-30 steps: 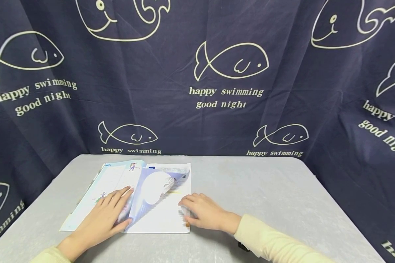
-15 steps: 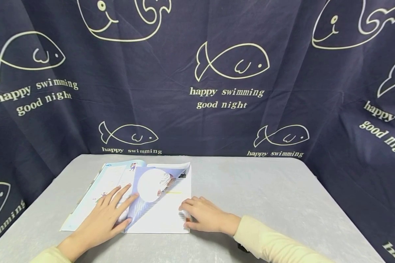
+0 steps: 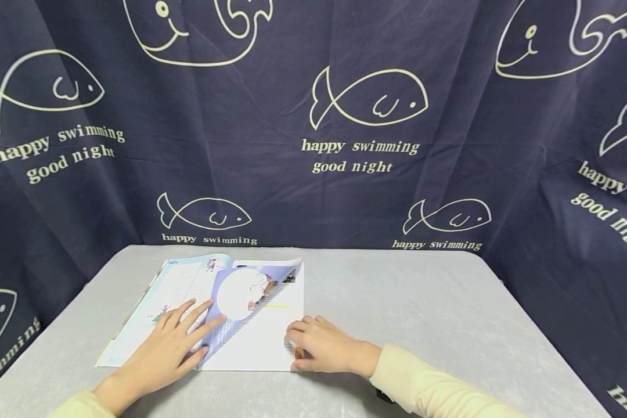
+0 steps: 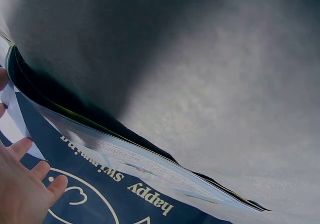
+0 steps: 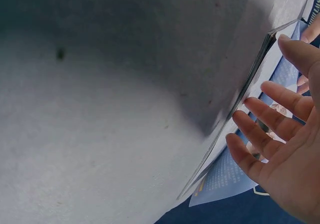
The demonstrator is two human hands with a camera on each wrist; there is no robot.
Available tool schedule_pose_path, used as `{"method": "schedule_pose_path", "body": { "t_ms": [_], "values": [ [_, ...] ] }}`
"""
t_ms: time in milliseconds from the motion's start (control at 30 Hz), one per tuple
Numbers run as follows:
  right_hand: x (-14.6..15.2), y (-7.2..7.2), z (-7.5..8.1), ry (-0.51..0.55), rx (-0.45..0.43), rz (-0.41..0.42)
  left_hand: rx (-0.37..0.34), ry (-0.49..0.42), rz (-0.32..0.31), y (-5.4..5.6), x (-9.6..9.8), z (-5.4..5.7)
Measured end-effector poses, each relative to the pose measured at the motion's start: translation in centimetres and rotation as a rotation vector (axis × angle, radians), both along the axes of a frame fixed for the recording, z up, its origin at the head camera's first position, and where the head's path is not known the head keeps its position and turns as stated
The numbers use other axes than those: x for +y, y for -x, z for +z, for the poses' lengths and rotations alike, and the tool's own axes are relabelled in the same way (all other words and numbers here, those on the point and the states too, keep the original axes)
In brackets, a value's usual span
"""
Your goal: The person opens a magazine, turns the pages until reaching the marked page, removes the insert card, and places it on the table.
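An open book (image 3: 180, 281) lies on the left half of the table. One blue page (image 3: 245, 299) with a white circle is folded over diagonally, and white paper shows to its right. My left hand (image 3: 162, 348) rests on the left side with spread fingers; its forefinger and thumb touch the folded page. At the book's right edge is my right hand (image 3: 326, 348), its fingers over the lower right corner. The right wrist view shows these fingers (image 5: 285, 107) apart and loosely bent, pinching nothing. In the left wrist view the book's near edge (image 4: 150, 156) bulges up at the spine.
The grey table (image 3: 397, 307) stretches right of the book and in front of it. A dark blue curtain (image 3: 366, 197) with fish prints hangs behind and at both sides. Under the right sleeve (image 3: 423, 377) a small black item (image 3: 385, 396) shows at the wrist.
The left fingers have spread, the forefinger moving right onto the folded page. That page's far corner has shifted towards the book's upper right. The right hand has moved slightly nearer the front edge.
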State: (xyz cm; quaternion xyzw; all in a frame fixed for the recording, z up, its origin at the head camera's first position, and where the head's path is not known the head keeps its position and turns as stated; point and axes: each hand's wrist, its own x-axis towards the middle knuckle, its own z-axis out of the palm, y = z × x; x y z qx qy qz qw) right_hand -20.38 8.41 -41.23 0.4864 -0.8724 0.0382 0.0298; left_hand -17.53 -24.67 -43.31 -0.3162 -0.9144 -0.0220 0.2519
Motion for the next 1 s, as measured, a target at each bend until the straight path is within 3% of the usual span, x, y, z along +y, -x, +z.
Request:
{"method": "schedule_pose_path", "body": {
  "t_ms": [400, 1000],
  "values": [
    [-0.14, -0.25, 0.41, -0.052, -0.017, -0.032, -0.045, 0.031, 0.048, -0.3, 0.07, -0.26],
    [-0.53, -0.14, 0.73, -0.088, 0.005, -0.034, 0.005, 0.014, 0.011, 0.06, 0.17, -0.09]
  ]
}}
